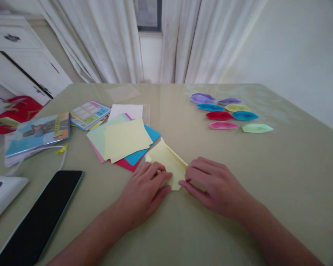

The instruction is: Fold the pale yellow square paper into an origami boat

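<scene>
A pale yellow sheet of paper [169, 159], partly folded, lies on the table between my hands. Its upper right edge is turned up in a narrow fold, and one corner points away from me. My left hand [148, 184] rests on its left side, thumb and fingers curled at the near edge. With thumb and fingertips together, my right hand [211, 181] pinches the right edge near the front corner. Fingers cover parts of both sides. Just beyond my left hand is a fanned pile of coloured paper, a yellow sheet [127, 140] on top.
Several folded paper boats stand in rows at the back right, among them a red one [219, 115] and a light green one [257, 128]. A black phone [41, 218], a white device [5, 195] with a cable, and a picture book [37, 135] lie left on the table [288, 177].
</scene>
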The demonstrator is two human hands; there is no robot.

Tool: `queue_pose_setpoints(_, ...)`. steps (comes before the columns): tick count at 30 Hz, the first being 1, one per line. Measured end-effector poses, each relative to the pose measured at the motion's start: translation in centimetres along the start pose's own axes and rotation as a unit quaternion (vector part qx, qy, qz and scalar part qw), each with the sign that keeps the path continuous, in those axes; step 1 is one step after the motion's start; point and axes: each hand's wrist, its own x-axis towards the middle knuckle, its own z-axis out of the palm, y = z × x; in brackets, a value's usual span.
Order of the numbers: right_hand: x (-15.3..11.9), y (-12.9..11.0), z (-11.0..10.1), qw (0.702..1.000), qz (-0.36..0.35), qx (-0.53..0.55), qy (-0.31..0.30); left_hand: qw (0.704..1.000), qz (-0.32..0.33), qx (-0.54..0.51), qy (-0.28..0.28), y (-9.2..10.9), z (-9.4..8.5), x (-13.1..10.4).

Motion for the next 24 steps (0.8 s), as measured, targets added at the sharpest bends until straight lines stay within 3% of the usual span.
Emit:
queue_pose_setpoints(4, 0.3, 1.2, -0.1, 0.997, 0.06, 0.043, 0.011, 0.999, 0.027, -0.019, -0.015, -0.2, -0.6, -0.1)
queue_pose_setpoints(10, 0.1, 2.2, -0.2, 0.993, 0.044, 0.108, -0.024, 0.998, 0.043, 0.014, 0.036, -2.0, -1.0, 0.2)
queue_pose_setpoints(17, -0.4, 2.7, -1.7, 0.979, 0.042, 0.127, -0.156, 0.996, 0.062, 0.013, 0.07, -2.0, -0.3, 0.5)
queue_pose_setpoints(24, -0.3, 2.5, -2.7, 0.988, 0.022, 0.067, -0.139, 0.995, 0.027, -0.006, 0.099, -3.1, -1.8, 0.7)
